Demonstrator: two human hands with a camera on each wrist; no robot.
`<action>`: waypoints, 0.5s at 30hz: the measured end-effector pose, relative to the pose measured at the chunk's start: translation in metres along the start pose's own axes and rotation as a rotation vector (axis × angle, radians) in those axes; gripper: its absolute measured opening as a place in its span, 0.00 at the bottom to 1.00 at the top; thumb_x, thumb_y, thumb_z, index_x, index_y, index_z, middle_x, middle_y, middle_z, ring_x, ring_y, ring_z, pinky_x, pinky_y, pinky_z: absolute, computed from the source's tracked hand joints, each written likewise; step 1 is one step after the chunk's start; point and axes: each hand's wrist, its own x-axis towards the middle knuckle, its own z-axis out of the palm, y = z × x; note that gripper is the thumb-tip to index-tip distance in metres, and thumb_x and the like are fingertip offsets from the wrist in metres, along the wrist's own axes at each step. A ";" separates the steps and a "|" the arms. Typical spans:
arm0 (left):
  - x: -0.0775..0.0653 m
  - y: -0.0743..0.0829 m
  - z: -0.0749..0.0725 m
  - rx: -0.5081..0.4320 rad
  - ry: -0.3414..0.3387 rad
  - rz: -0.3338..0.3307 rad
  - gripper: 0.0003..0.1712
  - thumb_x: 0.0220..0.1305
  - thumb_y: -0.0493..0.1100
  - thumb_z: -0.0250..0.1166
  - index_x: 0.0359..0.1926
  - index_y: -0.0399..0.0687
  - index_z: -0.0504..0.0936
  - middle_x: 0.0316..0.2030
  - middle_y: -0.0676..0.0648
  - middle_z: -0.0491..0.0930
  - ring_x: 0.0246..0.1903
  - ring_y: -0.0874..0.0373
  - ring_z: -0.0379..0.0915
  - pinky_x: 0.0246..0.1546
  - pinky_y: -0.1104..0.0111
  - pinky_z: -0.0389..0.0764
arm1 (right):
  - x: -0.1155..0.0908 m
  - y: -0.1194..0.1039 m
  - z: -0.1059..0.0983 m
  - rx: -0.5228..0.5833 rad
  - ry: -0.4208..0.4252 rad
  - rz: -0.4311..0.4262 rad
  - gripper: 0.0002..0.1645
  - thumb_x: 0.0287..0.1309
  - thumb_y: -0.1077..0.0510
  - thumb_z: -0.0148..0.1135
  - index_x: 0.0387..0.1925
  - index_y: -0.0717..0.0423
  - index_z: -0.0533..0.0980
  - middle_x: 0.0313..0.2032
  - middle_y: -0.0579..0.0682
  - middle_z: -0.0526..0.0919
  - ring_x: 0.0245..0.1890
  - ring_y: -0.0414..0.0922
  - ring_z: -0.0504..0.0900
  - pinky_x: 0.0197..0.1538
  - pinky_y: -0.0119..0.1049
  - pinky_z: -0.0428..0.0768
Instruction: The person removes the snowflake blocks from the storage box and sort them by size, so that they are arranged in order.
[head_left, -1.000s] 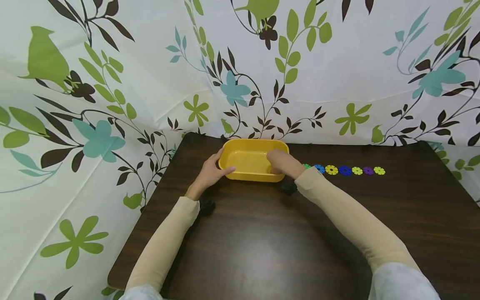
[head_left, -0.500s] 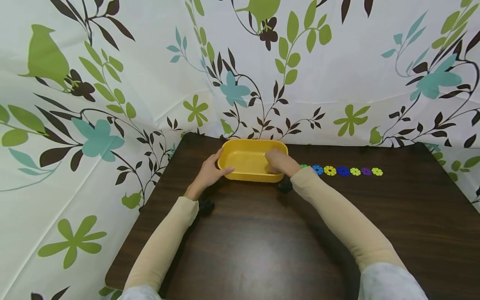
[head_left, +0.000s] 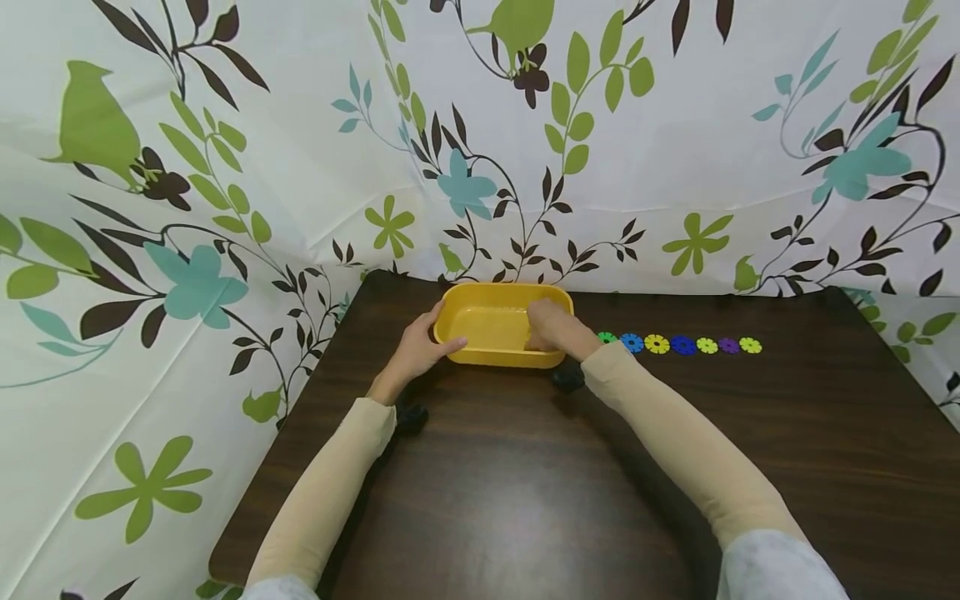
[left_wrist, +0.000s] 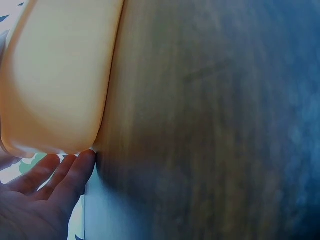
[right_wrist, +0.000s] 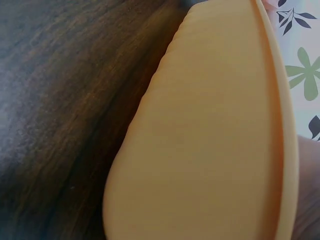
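Note:
A yellow plastic tray (head_left: 498, 359) with rounded corners stands near the far edge of the table. My left hand (head_left: 418, 346) holds its left end, the thumb over the near rim and the fingers along the end wall. In the left wrist view, the fingers (left_wrist: 75, 172) touch the tray's outer wall (left_wrist: 60, 85). My right hand (head_left: 557, 327) reaches down inside the tray's right end. Its fingertips are hidden, so what they touch or hold cannot be seen. The right wrist view mostly shows the tray's outer wall (right_wrist: 200, 130).
Right of the tray runs a row of several flower-shaped discs: green (head_left: 607, 337), light blue (head_left: 632, 342), yellow (head_left: 657, 344), dark blue (head_left: 683, 344), purple (head_left: 729, 345) and yellow-green ones. A patterned cloth (head_left: 645, 167) hangs behind the dark wooden table (head_left: 510, 475).
The view has shifted slightly. Both hands stay at the tray, and the right hand still reaches into it with only slight movement.

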 end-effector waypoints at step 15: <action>-0.001 -0.001 0.001 -0.015 -0.001 -0.001 0.61 0.69 0.60 0.76 0.89 0.52 0.50 0.82 0.32 0.63 0.81 0.34 0.62 0.82 0.38 0.63 | -0.041 0.012 0.001 0.200 0.330 -0.063 0.25 0.58 0.52 0.73 0.51 0.66 0.88 0.50 0.62 0.92 0.51 0.58 0.87 0.59 0.53 0.86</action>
